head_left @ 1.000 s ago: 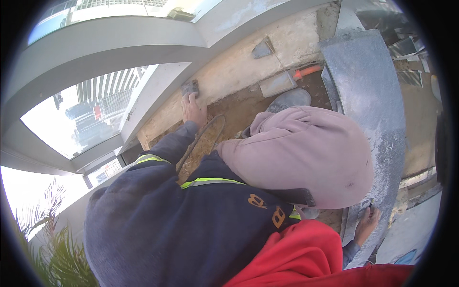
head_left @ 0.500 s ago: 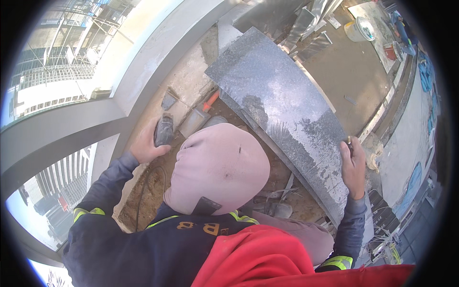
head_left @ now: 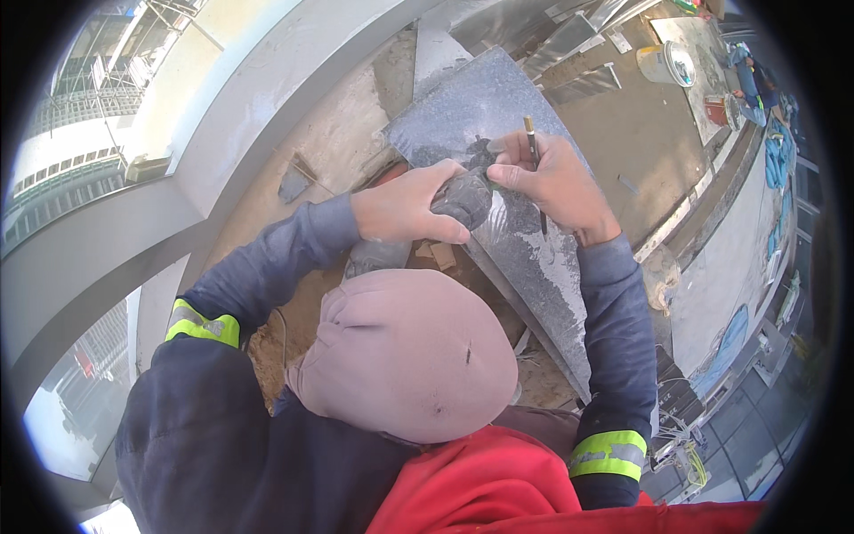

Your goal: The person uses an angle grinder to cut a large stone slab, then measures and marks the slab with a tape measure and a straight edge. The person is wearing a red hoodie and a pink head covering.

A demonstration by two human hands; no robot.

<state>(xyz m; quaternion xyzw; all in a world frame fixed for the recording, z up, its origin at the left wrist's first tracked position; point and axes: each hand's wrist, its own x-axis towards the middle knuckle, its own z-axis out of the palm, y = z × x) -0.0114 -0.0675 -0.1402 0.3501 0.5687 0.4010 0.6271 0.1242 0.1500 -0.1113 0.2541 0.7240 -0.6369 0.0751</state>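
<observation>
Stone slab (head_left: 525,240), dark grey and speckled with a dusty pale sheen, lies tilted across a sandy bed beside a curved concrete ledge (head_left: 267,116), and both hands meet on its upper part. The left hand (head_left: 405,209) has its fingers wrapped around a rounded, dark grey dusty tool (head_left: 463,198) that rests against the slab's face. Just beside it, the right hand (head_left: 556,182) pinches a thin pencil (head_left: 532,147) between thumb and fingers, the pencil standing up past the knuckles, with the fingertips close to the tool. Both arms wear dark blue sleeves with yellow reflective bands (head_left: 609,452). Below the hands is a pinkish fabric hood (head_left: 409,356), smooth and rounded. Farther off, on the rough floor, stands a white bucket (head_left: 663,64), well apart from the slab.
</observation>
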